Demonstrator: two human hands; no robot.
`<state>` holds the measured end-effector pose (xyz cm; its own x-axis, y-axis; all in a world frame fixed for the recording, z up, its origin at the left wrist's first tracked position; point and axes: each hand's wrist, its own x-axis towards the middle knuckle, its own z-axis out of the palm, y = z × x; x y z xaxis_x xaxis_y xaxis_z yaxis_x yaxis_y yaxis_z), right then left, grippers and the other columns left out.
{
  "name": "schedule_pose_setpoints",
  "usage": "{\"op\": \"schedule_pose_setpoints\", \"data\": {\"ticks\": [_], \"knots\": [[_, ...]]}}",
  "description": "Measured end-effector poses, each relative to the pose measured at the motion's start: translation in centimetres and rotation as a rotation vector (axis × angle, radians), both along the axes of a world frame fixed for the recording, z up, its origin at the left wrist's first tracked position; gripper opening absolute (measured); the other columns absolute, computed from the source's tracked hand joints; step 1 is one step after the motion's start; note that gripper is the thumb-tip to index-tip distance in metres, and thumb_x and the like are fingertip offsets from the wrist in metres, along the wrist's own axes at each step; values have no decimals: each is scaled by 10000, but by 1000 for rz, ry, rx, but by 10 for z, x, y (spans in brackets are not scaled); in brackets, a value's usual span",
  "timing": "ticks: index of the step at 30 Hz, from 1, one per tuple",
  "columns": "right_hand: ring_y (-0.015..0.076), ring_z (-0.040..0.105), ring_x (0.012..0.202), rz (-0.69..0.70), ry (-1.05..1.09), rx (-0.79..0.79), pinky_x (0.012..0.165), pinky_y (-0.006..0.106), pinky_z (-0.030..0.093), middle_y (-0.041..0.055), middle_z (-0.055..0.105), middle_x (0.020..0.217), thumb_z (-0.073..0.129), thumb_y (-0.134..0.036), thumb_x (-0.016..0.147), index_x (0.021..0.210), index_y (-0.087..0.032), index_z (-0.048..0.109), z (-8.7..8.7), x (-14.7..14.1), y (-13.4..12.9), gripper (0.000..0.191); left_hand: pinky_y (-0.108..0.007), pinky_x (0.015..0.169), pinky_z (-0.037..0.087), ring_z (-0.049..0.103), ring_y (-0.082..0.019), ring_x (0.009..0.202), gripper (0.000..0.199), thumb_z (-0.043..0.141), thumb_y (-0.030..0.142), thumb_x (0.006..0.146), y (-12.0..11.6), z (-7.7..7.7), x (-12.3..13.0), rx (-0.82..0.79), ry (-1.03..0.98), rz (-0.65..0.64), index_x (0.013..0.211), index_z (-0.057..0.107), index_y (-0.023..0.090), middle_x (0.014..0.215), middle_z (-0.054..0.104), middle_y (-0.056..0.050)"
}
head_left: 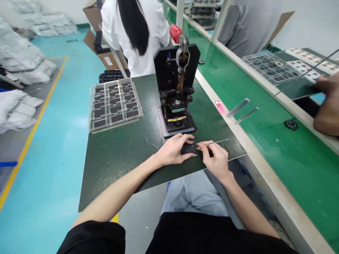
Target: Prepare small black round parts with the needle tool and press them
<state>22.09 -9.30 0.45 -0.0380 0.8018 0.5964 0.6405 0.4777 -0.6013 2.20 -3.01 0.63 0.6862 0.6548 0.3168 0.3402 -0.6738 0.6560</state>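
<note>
My left hand (pixel 176 150) is closed around a small black oval part (pixel 187 148), thumb on the near side and fingers on the far side, low over the dark green table mat (pixel 111 155). In my right hand (pixel 214 157) a thin grey strip (pixel 218 141) is pinched between thumb and fingertips. One end points at the black part; whether it touches cannot be made out. Just beyond my hands stands a black hand press (pixel 177 70) with a red handle (pixel 175 33). A yellow strip (pixel 177 119) lies across its base.
A clear compartment tray (pixel 115 104) of black parts sits at the left. To the right, more thin strips (pixel 238 107), a pink item (pixel 219 107) and a black ring (pixel 291 124) lie along the green conveyor (pixel 299 155). One person (pixel 135 31) sits ahead; another's arm (pixel 328 106) is at right.
</note>
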Motion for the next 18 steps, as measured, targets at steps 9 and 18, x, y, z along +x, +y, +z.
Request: {"op": "schedule_pose_setpoints", "data": {"ticks": [9,18], "knots": [[171,639,657,153,-130,86,636,302,512,41,697,732,545,-179,1040,828,-211,640,10,-6,14,234,-430,979,573,692,-284,1155,482,753,366,884,-1,-1,2,-6,-4,18,1275,512,219,1170,736,-98],[125,587,527,48,220,-157,514,257,466,13,657,676,541,-368,1058,770,-201,639,6,2,17,348,-369,873,596,721,-244,993,466,835,418,823,-1,-7,6,-17,-57,73,1102,518,221,1061,713,-68]]}}
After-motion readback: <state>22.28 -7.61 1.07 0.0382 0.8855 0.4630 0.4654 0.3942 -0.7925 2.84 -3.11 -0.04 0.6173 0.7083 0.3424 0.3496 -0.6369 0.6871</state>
